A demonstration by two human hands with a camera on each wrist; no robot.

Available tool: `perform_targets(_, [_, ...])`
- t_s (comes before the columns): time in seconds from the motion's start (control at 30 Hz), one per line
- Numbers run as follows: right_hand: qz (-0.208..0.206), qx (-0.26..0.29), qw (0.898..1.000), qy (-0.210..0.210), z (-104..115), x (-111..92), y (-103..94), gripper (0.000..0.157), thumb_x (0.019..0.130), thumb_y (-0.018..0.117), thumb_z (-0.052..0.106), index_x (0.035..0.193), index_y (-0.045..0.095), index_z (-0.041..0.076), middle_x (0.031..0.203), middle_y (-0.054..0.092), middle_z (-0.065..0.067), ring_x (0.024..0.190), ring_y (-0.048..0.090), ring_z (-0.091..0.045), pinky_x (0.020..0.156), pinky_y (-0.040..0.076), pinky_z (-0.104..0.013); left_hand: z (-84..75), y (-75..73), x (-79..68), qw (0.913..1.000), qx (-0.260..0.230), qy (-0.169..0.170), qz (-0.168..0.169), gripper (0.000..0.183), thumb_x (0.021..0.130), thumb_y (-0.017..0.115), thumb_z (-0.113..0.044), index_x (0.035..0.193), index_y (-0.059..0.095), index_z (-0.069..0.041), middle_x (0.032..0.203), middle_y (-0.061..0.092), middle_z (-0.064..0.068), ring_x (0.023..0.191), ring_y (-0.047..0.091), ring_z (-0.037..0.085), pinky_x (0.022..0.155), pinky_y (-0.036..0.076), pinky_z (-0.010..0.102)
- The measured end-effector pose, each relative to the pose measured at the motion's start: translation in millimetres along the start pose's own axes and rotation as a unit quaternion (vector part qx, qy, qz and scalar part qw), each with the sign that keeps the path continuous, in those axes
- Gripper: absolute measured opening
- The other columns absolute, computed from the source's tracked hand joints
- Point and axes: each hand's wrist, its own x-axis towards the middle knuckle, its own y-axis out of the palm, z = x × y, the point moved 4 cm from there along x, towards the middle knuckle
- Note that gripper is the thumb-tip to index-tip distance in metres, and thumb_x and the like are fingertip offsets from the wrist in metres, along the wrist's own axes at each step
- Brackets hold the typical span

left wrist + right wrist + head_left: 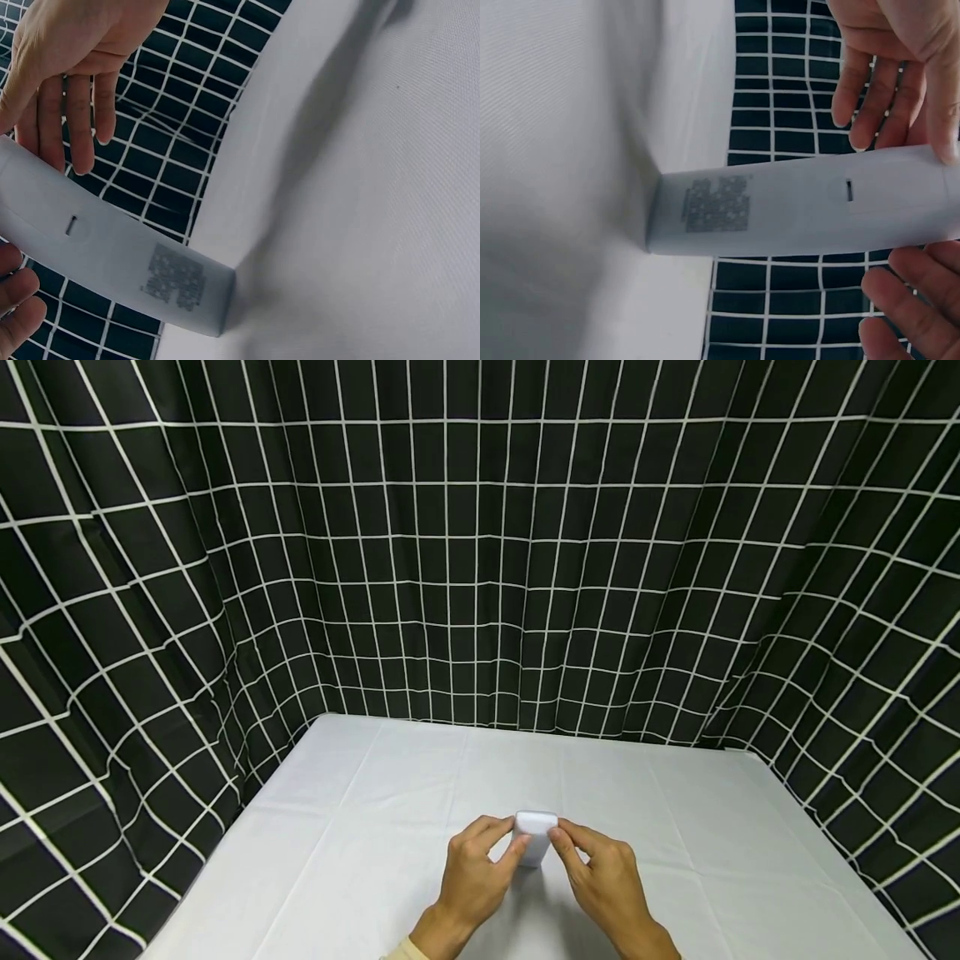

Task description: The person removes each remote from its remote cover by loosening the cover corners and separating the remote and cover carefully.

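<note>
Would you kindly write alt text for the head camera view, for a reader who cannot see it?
Two hands, the left hand and right hand, hold a slim white device upright between their fingertips, its lower end on a table covered in white cloth. A black curtain with a white grid pattern hangs behind and on both sides.

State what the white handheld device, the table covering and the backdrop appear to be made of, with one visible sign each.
White device: probably matte plastic; smooth moulded shell with a printed label.
Table covering: seemingly woven cloth; fine weave and fold creases.
Backdrop: likely fabric; its grid bends over folds.
</note>
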Motion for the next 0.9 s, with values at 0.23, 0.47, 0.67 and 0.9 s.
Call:
perform_targets(0.23, [0.033,0.002,0.999,0.021,-5,-4,7.0,0.027,0.078,0.08,0.005,0.104,0.073,0.002,0.092,0.073,-0.001,0.083,0.07,-0.018,0.073,0.056,-0.039,8.8,4.1,-4.4,0.9994,0.001,-0.026,0.021,0.018,0.083,0.074,-0.001,0.097,0.069,0.011,0.093,0.07,0.012,0.082,0.069,0.023,0.073,0.054,0.023])
perform_targets(0.47, [0.05,-0.013,0.998,0.031,-15,-8,16.6,0.029,0.074,0.083,0.004,0.101,0.075,0.005,0.089,0.073,0.0,0.082,0.07,-0.017,0.072,0.056,-0.039,18.0,8.7,-9.5,0.9985,0.019,-0.04,0.032,0.016,0.082,0.075,-0.001,0.094,0.071,0.008,0.091,0.071,0.012,0.081,0.069,0.021,0.072,0.054,0.025])
perform_targets(0.67, [0.066,-0.018,0.997,0.027,-20,-13,22.4,0.027,0.074,0.082,0.005,0.1,0.074,0.002,0.088,0.073,-0.003,0.082,0.07,-0.023,0.071,0.056,-0.041,25.9,12.2,-16.3,0.9968,0.031,-0.062,0.04,0.016,0.081,0.076,0.0,0.094,0.071,0.007,0.089,0.071,0.011,0.08,0.07,0.021,0.071,0.054,0.023])
perform_targets(0.9, [0.075,-0.016,0.997,0.031,-23,-17,24.9,0.029,0.075,0.08,0.002,0.103,0.072,-0.002,0.088,0.072,-0.006,0.085,0.069,-0.027,0.072,0.056,-0.041,30.8,15.8,-19.2,0.9966,0.012,-0.071,0.04,0.013,0.082,0.074,0.003,0.094,0.072,0.007,0.088,0.071,0.01,0.079,0.069,0.017,0.068,0.055,0.026])
